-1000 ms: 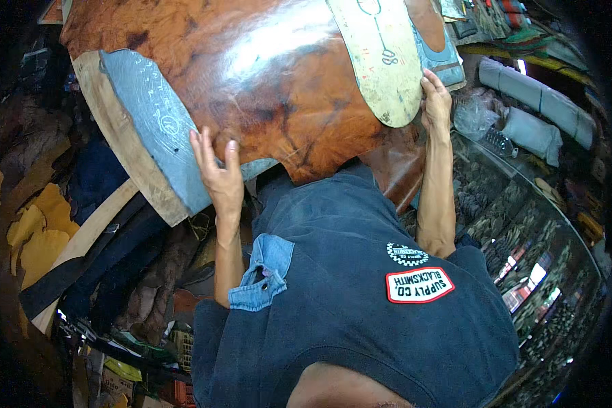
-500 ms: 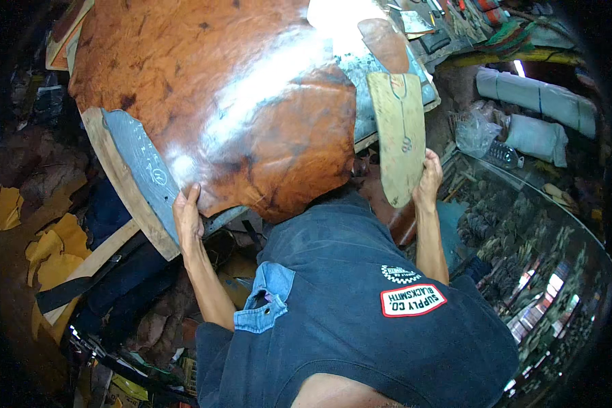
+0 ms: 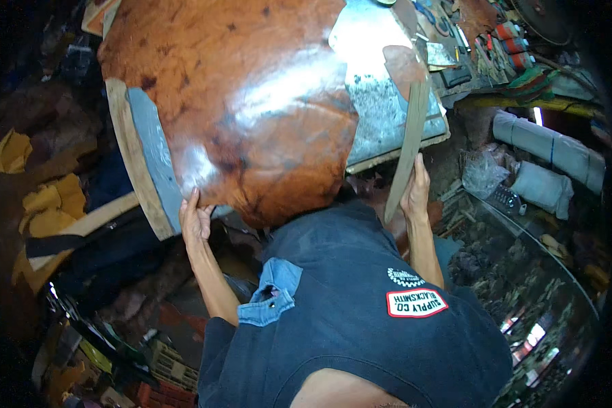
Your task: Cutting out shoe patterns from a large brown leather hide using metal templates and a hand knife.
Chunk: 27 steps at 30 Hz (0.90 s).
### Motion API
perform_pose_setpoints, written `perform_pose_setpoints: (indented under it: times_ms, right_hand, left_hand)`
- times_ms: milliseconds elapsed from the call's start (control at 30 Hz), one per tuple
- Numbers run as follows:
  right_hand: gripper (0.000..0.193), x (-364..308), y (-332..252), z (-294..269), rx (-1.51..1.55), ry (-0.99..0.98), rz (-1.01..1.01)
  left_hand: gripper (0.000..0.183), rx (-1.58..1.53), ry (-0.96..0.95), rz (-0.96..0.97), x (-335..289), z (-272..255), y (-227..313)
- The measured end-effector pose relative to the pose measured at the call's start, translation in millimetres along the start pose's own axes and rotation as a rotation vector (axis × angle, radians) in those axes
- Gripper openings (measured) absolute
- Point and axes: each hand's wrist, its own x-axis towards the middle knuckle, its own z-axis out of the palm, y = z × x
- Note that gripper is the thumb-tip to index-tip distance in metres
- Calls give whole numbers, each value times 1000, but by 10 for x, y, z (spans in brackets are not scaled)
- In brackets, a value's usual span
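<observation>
A large glossy brown leather hide [image 3: 272, 156] spreads over the table, its near edge reaching my lap. My left hand [image 3: 195, 221] is closed on the hide's near left corner, one finger lying along the top. In my right hand [image 3: 416, 190] is a long, pale greenish-tan flat template [image 3: 408, 149], held at its lower side and turned nearly edge-on. Its upper end overlaps a small brown leather piece [image 3: 402, 64] on the table's shiny metal top [image 3: 377, 126]. The fingers behind the template are partly hidden.
A curved wooden edge [image 3: 139, 160] borders a grey-blue surface at the table's left. Hand tools [image 3: 486, 58] and red-capped containers [image 3: 513, 44] crowd the far right. Wrapped white rolls [image 3: 547, 149] lie to the right. Yellow leather scraps [image 3: 54, 200] lie at left.
The template has turned from showing its broad face to nearly edge-on in my right hand. My view has shifted a little; my left hand stays at the hide's corner.
</observation>
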Motion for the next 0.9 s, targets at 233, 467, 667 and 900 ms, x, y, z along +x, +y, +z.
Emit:
perform_pose_setpoints:
  times_ms: [233,467,667,900]
  right_hand:
    - [34,295,-105,44,66,-46,-60]
    - [35,227,-106,38,108,-54,-81]
    - [36,288,-54,22,121,-8,-72]
    - [36,237,6,-81,84,57,-30]
  left_hand:
    - [16,46,-163,-136,-549,207,-470]
    - [30,251,-206,-301,-841,205,-660]
    - [16,254,-296,-348,-860,210,-559]
    - [20,271,-561,-502,-814,-7,-593]
